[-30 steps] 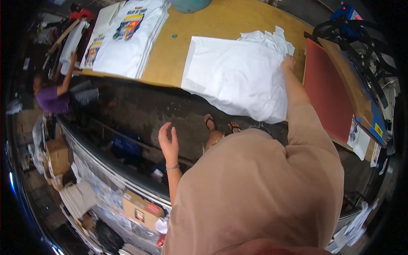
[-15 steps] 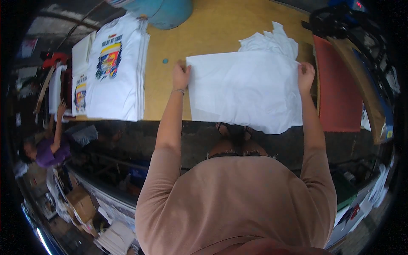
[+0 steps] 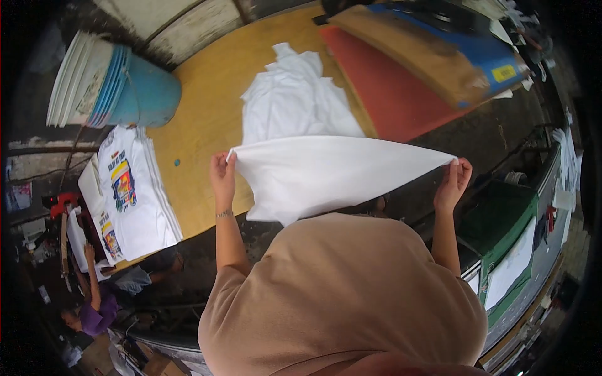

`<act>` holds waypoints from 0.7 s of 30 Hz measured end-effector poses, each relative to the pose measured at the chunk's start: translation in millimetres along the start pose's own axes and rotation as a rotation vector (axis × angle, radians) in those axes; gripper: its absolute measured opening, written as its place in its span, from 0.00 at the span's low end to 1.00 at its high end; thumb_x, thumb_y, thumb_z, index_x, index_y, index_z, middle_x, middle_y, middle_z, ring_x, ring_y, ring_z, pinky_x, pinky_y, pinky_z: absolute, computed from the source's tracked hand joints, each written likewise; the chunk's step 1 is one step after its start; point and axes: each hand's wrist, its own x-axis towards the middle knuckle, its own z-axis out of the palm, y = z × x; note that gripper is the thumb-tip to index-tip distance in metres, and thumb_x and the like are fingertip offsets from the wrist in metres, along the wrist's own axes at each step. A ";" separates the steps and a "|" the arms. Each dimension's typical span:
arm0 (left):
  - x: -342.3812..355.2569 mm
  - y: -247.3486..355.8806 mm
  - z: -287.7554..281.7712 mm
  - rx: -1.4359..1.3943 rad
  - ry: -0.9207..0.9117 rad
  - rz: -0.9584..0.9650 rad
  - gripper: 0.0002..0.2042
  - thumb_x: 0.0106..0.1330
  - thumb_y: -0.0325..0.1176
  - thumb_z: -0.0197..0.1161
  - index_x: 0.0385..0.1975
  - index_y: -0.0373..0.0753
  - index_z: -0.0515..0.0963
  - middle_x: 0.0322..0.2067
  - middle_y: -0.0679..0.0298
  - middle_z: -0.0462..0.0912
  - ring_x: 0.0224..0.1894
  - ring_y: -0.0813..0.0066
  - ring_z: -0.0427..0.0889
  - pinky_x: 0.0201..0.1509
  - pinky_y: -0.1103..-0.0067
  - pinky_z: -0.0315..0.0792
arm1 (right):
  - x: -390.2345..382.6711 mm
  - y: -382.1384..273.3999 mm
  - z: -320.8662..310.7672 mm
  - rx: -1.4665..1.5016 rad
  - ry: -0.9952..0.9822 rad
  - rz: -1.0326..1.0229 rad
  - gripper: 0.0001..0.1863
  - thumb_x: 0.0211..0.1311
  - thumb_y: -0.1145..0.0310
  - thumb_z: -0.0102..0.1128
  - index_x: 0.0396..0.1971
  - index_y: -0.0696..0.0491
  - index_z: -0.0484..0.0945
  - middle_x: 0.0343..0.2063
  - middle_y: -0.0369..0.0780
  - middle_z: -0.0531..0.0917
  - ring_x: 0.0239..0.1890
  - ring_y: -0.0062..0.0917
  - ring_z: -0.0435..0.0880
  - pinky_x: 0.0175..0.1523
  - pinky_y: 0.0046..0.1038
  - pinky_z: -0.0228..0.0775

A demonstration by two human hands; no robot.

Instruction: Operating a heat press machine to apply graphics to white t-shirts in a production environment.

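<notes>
Both arms reach forward and spread wide, elbows slightly bent. The left hand is raised with fingers pinched closed, a bracelet at its wrist; the right hand pinches likewise.

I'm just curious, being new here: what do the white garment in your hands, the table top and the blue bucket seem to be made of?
White garment: soft knit fabric, probably cotton; it sags between the left hand and right hand. Table top: matte yellowish wood board, probably plywood, by its flat, even surface. Blue bucket: likely smooth plastic with a faint sheen.
</notes>
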 end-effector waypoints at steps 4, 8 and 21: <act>-50.4 56.7 95.5 -0.071 -0.020 -0.001 0.10 0.63 0.26 0.59 0.41 0.35 0.68 0.32 0.68 0.78 0.36 0.85 0.73 0.41 0.88 0.65 | 76.5 -7.3 -83.5 0.050 0.080 -0.096 0.07 0.65 0.72 0.51 0.40 0.53 0.66 0.36 0.34 0.73 0.40 0.16 0.71 0.46 0.20 0.62; -100.7 86.1 187.4 -0.154 0.150 0.076 0.20 0.63 0.25 0.59 0.53 0.39 0.62 0.33 0.62 0.81 0.37 0.84 0.75 0.42 0.87 0.66 | 158.0 -0.7 -150.7 0.113 0.009 -0.139 0.08 0.65 0.71 0.51 0.41 0.54 0.66 0.36 0.34 0.73 0.40 0.17 0.71 0.48 0.19 0.61; -129.1 117.3 331.0 0.039 0.418 0.267 0.13 0.67 0.29 0.53 0.49 0.36 0.65 0.38 0.61 0.74 0.37 0.81 0.72 0.41 0.85 0.67 | 325.6 23.0 -171.1 -0.081 -0.017 -0.360 0.12 0.66 0.69 0.49 0.45 0.58 0.64 0.41 0.40 0.72 0.44 0.20 0.70 0.52 0.22 0.61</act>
